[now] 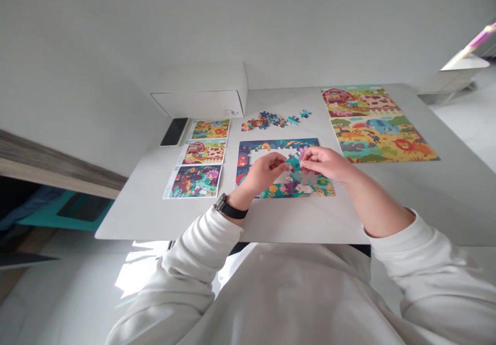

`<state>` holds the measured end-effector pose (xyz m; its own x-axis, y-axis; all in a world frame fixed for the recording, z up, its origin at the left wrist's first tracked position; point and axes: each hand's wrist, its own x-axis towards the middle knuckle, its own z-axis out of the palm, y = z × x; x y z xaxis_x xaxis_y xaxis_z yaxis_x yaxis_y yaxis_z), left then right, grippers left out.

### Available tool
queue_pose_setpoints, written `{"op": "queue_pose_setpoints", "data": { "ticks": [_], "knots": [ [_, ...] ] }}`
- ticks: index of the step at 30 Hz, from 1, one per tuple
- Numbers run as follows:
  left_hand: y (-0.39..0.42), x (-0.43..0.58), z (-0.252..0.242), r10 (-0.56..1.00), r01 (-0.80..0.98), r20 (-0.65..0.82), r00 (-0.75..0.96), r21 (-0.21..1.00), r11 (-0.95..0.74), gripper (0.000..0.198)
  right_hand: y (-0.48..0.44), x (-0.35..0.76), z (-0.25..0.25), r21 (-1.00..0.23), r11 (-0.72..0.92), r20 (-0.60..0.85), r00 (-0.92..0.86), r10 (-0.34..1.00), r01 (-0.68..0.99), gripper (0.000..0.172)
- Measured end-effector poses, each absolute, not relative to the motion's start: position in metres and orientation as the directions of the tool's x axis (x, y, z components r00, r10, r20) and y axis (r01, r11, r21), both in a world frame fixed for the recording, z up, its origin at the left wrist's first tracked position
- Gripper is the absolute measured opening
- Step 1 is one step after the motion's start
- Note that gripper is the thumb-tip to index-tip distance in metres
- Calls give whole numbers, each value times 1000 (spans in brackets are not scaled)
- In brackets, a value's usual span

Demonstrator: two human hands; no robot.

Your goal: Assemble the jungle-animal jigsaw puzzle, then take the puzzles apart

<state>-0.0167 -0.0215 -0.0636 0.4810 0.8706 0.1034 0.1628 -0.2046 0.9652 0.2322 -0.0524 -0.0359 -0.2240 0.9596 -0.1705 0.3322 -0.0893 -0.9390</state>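
Over the partly filled puzzle (290, 187), the left hand (267, 172) and right hand (326, 163) narrowly pinch joined pieces (295, 162) (mostly green).

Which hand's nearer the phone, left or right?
Left. The left hand is over the puzzle, to the right of the phone, with the printed sheet between. The right hand is farther right, at the puzzle's right side.

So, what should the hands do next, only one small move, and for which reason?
Probably settle the teal pieces flat into the puzzle: the left hand and right hand seem to pinch them over it, beside an unfilled gap inside the colourful border. Whether they already interlock is hard to tell.
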Motion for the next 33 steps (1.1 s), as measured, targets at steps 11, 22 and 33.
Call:
{"op": "queue_pose_setpoints", "data": {
  "ticks": [11,22,33],
  "knots": [
    [-21,-20,-55,886,176,15,463,978,-109,23,-52,221,-46,-944,-79,-176,-287,942,321,36],
    [-25,-23,-49,872,248,-23,489,962,-113,16,-52,217,-52,-960,-98,-175,-290,941,262,40],
    [-22,-25,-52,864,296,13,503,937,-187,27,-51,218,-60,-955,-54,-156,-338,928,293,40]
  ]
}}
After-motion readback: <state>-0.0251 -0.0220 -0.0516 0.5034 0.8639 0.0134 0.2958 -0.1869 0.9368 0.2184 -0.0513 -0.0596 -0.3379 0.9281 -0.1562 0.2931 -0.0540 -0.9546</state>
